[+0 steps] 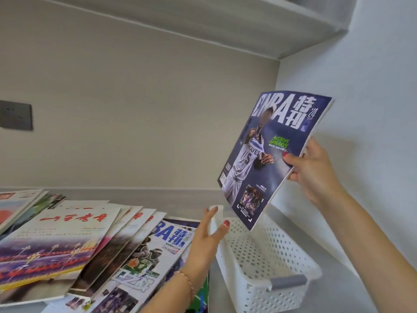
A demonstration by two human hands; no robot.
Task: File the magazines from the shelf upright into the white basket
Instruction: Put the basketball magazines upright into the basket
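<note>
My right hand point(312, 171) grips a blue basketball magazine point(268, 159) by its right edge and holds it tilted in the air above the far end of the white basket point(282, 263). The perforated basket sits on the shelf at the right, and nothing shows inside it. My left hand point(206, 240) is open, fingers spread, touching the basket's left rim. A fanned pile of magazines point(74, 245) lies flat on the shelf to the left, with another basketball issue point(153, 260) next to my left wrist.
The shelf surface point(334, 297) runs to a white side wall point(372, 109) close on the right. A back wall carries a grey socket plate point(15, 115) at the left. Another shelf board point(225, 21) hangs overhead. The basket has a grey handle point(288, 281) at its near end.
</note>
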